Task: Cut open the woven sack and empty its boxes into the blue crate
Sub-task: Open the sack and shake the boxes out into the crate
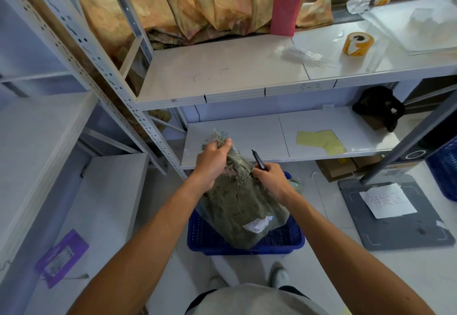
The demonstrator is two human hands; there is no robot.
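The crate (244, 245) sits on the floor, its far rim close under the front edge of the low shelf (247, 131) at 12 o'clock. A shelf post (158, 139) slants down to the crate's 10 o'clock corner, so room is tight there. Bare floor lies open at 3 o'clock, up to a grey mat (395, 215), and at 6 o'clock toward the person's shoes.

The sack (237, 206) stands in the crate, leaning toward 12 o'clock, its frayed neck uppermost and a white label (257, 224) low on its side.

Both arms reach forward and down. The left hand (212, 163) has its fingers closed around the neck. The right hand (269, 178), at the neck's 3 o'clock side, touches the frayed edge, fingers wrapped around a dark cutter (258, 159) pointing toward 11 o'clock.
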